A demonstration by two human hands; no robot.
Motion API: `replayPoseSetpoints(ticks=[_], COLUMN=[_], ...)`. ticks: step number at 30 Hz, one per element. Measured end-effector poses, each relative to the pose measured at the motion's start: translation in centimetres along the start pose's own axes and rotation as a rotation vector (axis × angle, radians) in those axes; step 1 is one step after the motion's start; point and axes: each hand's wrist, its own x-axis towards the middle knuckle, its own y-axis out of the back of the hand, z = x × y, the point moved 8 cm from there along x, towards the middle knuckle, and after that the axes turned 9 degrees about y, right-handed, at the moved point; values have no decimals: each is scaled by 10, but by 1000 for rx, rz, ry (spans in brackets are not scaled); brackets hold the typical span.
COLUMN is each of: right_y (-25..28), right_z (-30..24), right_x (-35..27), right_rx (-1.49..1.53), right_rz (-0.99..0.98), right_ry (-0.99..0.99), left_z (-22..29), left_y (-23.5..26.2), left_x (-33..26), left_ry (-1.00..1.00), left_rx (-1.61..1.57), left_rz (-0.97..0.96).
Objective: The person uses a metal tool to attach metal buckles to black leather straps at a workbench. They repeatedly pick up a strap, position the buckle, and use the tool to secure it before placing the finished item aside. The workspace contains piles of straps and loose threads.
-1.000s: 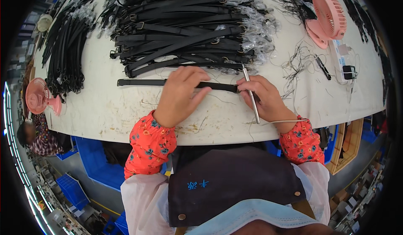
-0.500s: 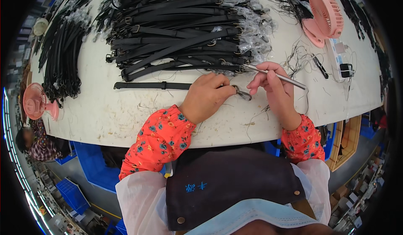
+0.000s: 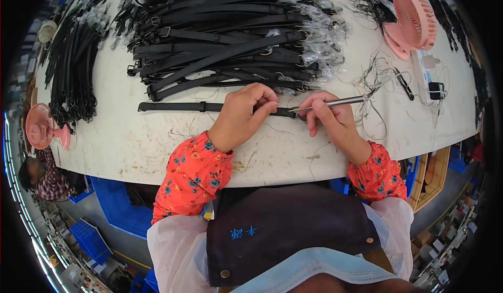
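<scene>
A black strap (image 3: 175, 106) lies across the table in front of me, with a small keeper loop along it and a metal clasp at its right end, mostly behind my fingers. Over the strap's right part is my left hand (image 3: 243, 112), thumb and forefinger pinched together; whatever they pinch is too small to make out. My right hand (image 3: 332, 117) holds a slim silver pen-shaped tool (image 3: 346, 101), with a thin cord near its back end. The tool's tip points left and meets the strap close to the clasp, near my left fingertips.
Beyond the strap is a large pile of black straps (image 3: 220, 47), their right ends wrapped in clear plastic. Another bundle (image 3: 73, 75) lies at left. Pink fans (image 3: 414, 20) (image 3: 41, 125) stand on both sides. Loose threads, a black pen (image 3: 404, 83) and a power strip (image 3: 422, 75) lie at right.
My right hand has turned the tool and brought its tip down to the strap's clasp end. My left hand has shifted slightly left, letting go of the clasp, fingers now pinched above the strap.
</scene>
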Motion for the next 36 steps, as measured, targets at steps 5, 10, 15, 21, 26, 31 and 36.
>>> replayPoseSetpoints(ticks=[5,10,15,21,26,31,36], right_y=[0,-1,-1,-2,-1,0,-18], right_z=[4,2,1,1,-1,-18,-45], right_x=[0,0,1,1,-1,-1,0], right_rx=[3,-1,-22,-28,-16,-49,-795], right_rz=[9,7,-9,-13,-5,14,-141], right_ry=[10,-16,25,17,57,192,681], left_z=[6,12,12,13,18,26,30], left_y=[2,1,1,1,-3,5,-3], left_x=[-3,-6,-7,-7,-13,-12,-15], left_ry=[-34,-42,-48,-20,-58,-188,-355], left_rx=[-4,-45,-41,-6,58,284,532], left_rz=[-79,-138,-156,-198,-361,-112,22])
